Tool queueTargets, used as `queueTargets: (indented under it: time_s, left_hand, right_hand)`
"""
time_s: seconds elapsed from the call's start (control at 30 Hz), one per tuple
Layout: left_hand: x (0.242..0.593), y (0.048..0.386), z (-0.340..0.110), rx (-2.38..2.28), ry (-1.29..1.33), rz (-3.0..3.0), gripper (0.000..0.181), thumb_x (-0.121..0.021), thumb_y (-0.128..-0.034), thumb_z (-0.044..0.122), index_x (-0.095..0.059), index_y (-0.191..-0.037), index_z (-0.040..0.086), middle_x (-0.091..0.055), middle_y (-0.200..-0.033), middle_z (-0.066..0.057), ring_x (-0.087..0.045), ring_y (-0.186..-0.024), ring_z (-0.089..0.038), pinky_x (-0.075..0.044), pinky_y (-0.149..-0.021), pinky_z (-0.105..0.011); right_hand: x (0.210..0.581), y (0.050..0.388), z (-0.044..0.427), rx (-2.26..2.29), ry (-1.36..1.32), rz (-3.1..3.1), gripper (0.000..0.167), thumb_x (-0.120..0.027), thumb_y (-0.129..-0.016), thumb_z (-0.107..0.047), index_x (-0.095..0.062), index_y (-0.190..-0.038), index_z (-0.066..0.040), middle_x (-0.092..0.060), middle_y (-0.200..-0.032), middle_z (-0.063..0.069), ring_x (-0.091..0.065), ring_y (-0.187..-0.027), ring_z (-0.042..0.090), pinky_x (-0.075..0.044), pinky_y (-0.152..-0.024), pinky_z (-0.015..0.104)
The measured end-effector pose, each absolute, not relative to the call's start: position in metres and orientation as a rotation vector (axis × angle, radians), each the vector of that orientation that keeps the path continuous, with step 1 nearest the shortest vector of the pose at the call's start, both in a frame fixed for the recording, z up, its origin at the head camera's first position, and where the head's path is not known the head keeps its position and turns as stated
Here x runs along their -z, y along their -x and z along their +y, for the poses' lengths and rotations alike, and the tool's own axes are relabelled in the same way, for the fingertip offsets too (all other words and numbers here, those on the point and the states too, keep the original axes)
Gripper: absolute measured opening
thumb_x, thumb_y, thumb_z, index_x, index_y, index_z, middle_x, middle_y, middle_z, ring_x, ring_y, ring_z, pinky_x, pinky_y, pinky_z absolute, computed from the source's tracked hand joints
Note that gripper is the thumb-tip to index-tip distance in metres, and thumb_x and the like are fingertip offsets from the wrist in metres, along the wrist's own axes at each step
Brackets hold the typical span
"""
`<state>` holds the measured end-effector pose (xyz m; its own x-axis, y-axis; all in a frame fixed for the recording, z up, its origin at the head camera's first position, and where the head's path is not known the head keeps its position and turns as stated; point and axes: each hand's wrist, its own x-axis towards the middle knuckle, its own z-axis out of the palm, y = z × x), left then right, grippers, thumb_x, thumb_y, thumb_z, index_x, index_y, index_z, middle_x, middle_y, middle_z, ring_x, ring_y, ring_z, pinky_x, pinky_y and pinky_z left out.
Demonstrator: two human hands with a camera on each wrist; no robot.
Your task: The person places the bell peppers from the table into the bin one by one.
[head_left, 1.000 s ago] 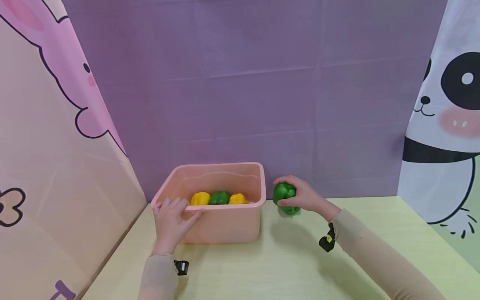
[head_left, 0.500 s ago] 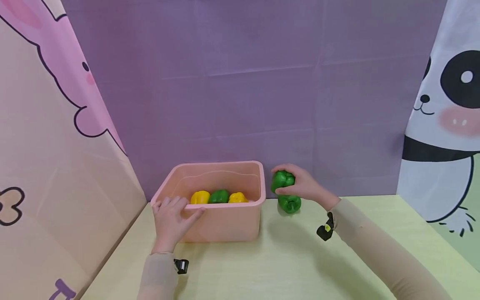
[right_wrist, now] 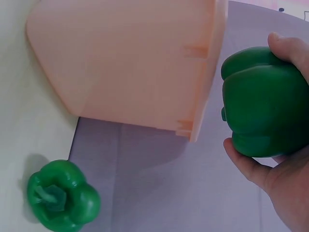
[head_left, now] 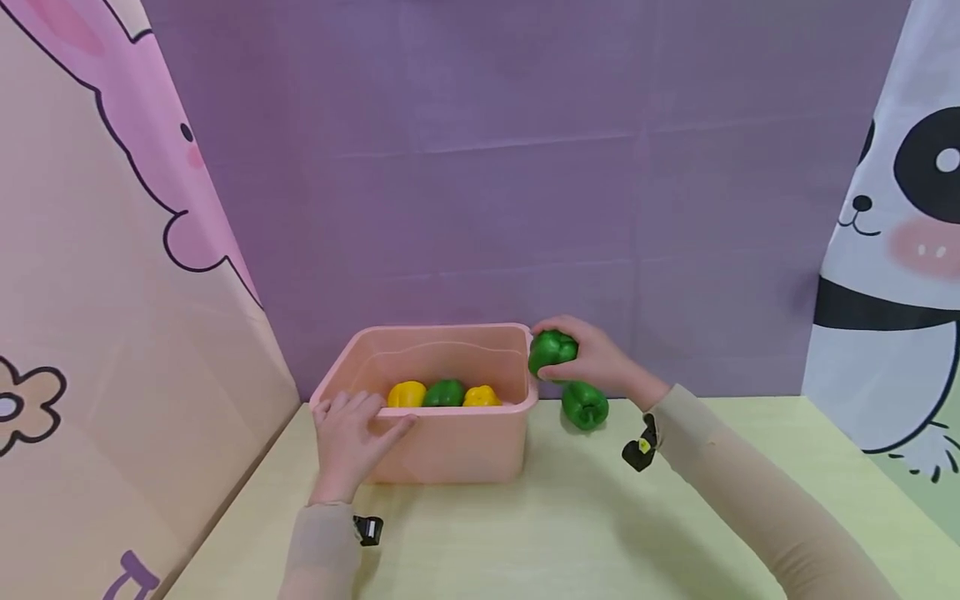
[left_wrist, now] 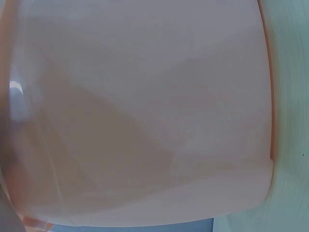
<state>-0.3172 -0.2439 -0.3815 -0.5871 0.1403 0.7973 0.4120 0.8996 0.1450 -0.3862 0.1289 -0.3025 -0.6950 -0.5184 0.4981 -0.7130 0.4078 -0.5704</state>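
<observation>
My right hand (head_left: 600, 358) grips a green bell pepper (head_left: 552, 353) in the air, level with the right rim of a pink plastic bin (head_left: 450, 446). In the right wrist view, thumb and fingers curl around that pepper (right_wrist: 265, 101), beside the bin's outer wall (right_wrist: 130, 63). On the bin's front left rim rests my left hand (head_left: 348, 442), fingers over the edge and thumb along the front. Inside the bin lie a yellow pepper (head_left: 407, 394), a green pepper (head_left: 444, 393) and another yellow pepper (head_left: 482, 396). The left wrist view shows mostly the bin's wall (left_wrist: 145, 111).
Another green bell pepper (head_left: 585, 406) lies on the pale wooden table (head_left: 495, 542), right of the bin. A purple cloth backdrop (head_left: 480, 192) hangs right behind. A pink cartoon panel (head_left: 150, 375) stands at the left, a panda panel (head_left: 892, 358) at the right.
My right hand has lifted its green pepper off the spot by the other one and carried it up and left to the bin's rim. The left hand stays on the rim.
</observation>
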Motion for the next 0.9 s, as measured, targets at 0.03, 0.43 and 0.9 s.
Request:
queueTargets:
  time_s: [0.03, 0.43, 0.9]
  left_hand:
    - [0.382, 0.317, -0.244, 0.4, 0.39, -2.195, 0.043, -0.074, -0.0755, 0.055, -0.053, -0.074, 0.018, -0.055, -0.078, 0.003, -0.042, -0.078, -0.022, -0.023, -0.085, -0.053]
    - [0.383, 0.314, -0.241, 0.415, 0.376, -2.2, 0.042, -0.074, -0.0759, 0.056, -0.056, -0.078, 0.019, -0.056, -0.079, 0.003, -0.042, -0.078, -0.021, -0.023, -0.086, -0.053]
    - [0.38, 0.311, -0.239, 0.415, 0.371, -2.215, 0.043, -0.073, -0.0762, 0.056, -0.054, -0.077, 0.018, -0.056, -0.078, 0.003, -0.042, -0.079, -0.021, -0.022, -0.085, -0.051]
  right_hand:
    - [0.301, 0.386, 0.128, -1.168, -1.083, -2.425, 0.053, -0.082, -0.077, -0.021, -0.06, -0.125, -0.02, -0.056, -0.124, -0.001, -0.056, -0.095, 0.022, -0.05, -0.078, 0.039]
    - [0.281, 0.391, 0.112, -1.217, -1.072, -2.417, 0.054, -0.082, -0.076, -0.02, -0.06, -0.125, -0.02, -0.056, -0.124, 0.003, -0.056, -0.095, 0.025, -0.05, -0.078, 0.041]
    - [0.266, 0.398, 0.084, -1.278, -1.072, -2.425, 0.053, -0.081, -0.078, -0.021, -0.059, -0.126, -0.023, -0.056, -0.122, 0.002, -0.057, -0.096, 0.025, -0.051, -0.078, 0.04]
